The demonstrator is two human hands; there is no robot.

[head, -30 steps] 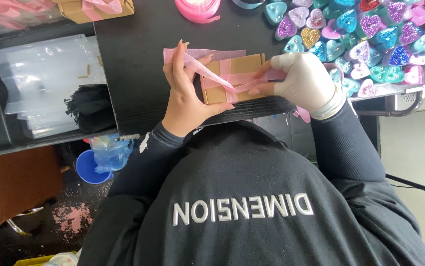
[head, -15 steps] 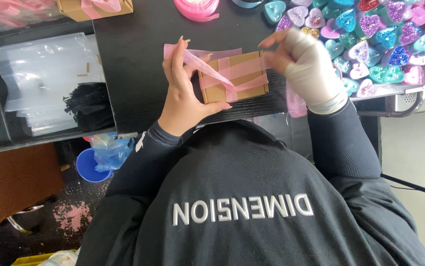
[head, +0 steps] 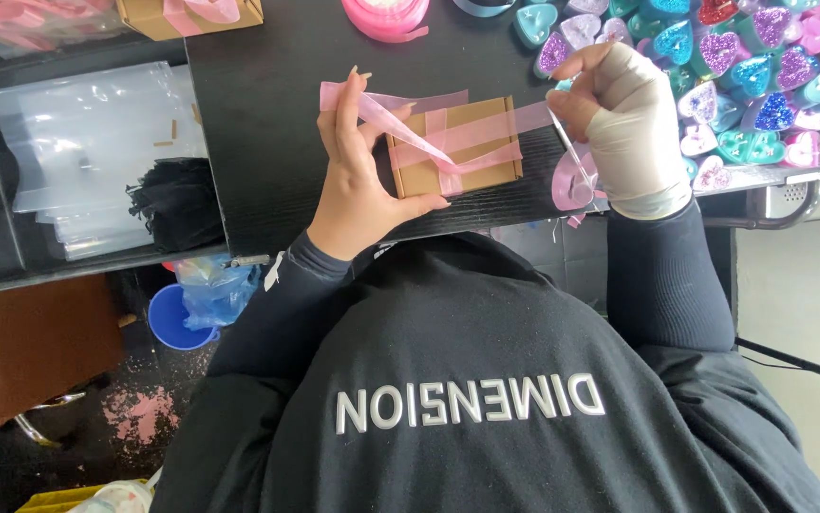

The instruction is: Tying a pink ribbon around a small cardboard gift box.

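A small brown cardboard box point(head: 482, 112) lies on the black table point(head: 267, 123), wrapped crosswise with pale pink ribbon point(head: 471, 142). My left hand point(head: 360, 176) steadies the box's left side; its thumb presses the near edge and its fingers pinch one ribbon end. My right hand point(head: 626, 119), in a white glove, is closed on the other ribbon end and holds it out to the right of the box. A pink loop point(head: 571, 182) hangs below that hand.
Several glittery heart-shaped boxes point(head: 733, 66) crowd the table's far right. A pink ribbon spool point(head: 386, 14) and another ribboned cardboard box point(head: 187, 14) sit at the far edge. Clear plastic bags point(head: 96, 123) lie in a black tray at left. A blue cup point(head: 174, 318) stands below.
My right hand has left the top of the box and drawn away to the right, pulling the ribbon out. My left hand has stayed on the box.
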